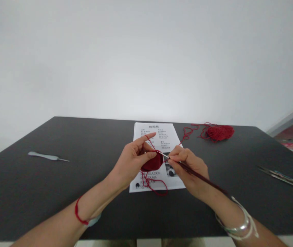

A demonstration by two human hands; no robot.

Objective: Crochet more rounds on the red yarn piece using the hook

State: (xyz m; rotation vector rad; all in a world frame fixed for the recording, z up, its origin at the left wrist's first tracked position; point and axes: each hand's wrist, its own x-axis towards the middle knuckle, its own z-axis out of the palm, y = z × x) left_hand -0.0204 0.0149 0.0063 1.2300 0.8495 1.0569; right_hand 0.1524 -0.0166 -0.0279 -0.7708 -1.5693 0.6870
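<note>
Between near and far edges of black desk (84, 137), I'm seeing left hand (127, 161) pinching round dark-red yarn piece (151, 164), right hand (196, 164) gripping slim dark-handled hook (214, 185); piece probably feeling light, soft, rim offering best hold.

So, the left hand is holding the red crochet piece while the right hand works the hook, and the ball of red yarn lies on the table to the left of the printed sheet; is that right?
Not quite: the head view shows the ball of red yarn to the right of the printed sheet. The rest stands.
</note>
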